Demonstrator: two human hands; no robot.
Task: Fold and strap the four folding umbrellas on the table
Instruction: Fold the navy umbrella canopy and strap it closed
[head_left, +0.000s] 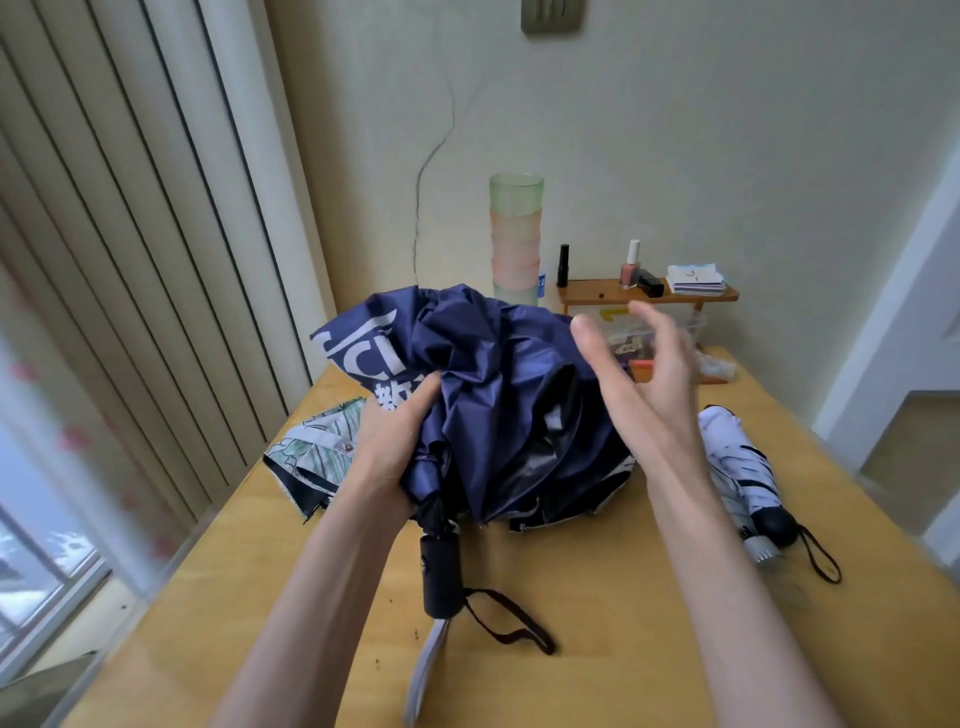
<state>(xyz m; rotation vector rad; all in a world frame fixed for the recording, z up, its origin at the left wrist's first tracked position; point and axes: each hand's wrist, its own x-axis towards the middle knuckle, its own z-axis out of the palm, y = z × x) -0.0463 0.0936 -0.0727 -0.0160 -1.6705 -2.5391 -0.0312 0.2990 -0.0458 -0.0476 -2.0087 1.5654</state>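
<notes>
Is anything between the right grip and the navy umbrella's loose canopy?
Nothing visible. The right grip hovers open just right of the navy umbrella, with only air between; the left grip holds its fabric above the handle.

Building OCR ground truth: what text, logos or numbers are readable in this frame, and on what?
"教" (likely): white print on the navy umbrella, rest hidden by the left hand.
White Latin letters above it: cut by folds, unreadable.
Blue label behind the stacked cups: too small.
Paper packets on the wooden shelf: blurred.
</notes>
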